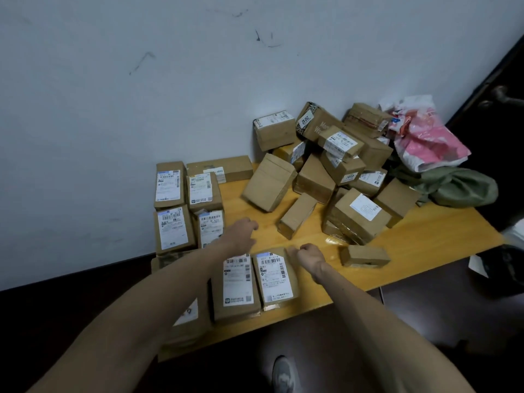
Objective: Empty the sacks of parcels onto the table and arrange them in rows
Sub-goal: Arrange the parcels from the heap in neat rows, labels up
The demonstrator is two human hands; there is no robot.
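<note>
A grey shoe point(283, 375) showed on the dark floor below the surface's point(425, 239) near edge. Two bare forearms reached over the arranged parcels at the near left, which lay flat with labels up. The right hand point(310, 255) was curled into a fist at the far right corner of a labelled parcel point(273, 279). Whether it gripped that corner could not be told. Touching this parcel on the left lay a second labelled parcel point(236, 282), and a third parcel point(187, 316) was partly hidden under the left forearm.

The left hand point(241, 231) hovered over bare wood with fingers loosely curled and nothing visible in them, just beside a parcel in the middle row point(209, 226). A neighbouring parcel point(173, 231) lay to its left. Beyond these lay two more labelled parcels point(169, 185) – side by side – with a long brown box point(224, 168) behind them at the wall point(141, 80).

To the right, a small box point(364, 256) lay alone near the front edge. Farther back rose an unsorted heap of parcels point(334, 163) – tilted and stacked on one another. At the far right corner lay a crumpled green sack point(459, 188) with a pink-and-white plastic bag point(425, 140) on it.
</note>
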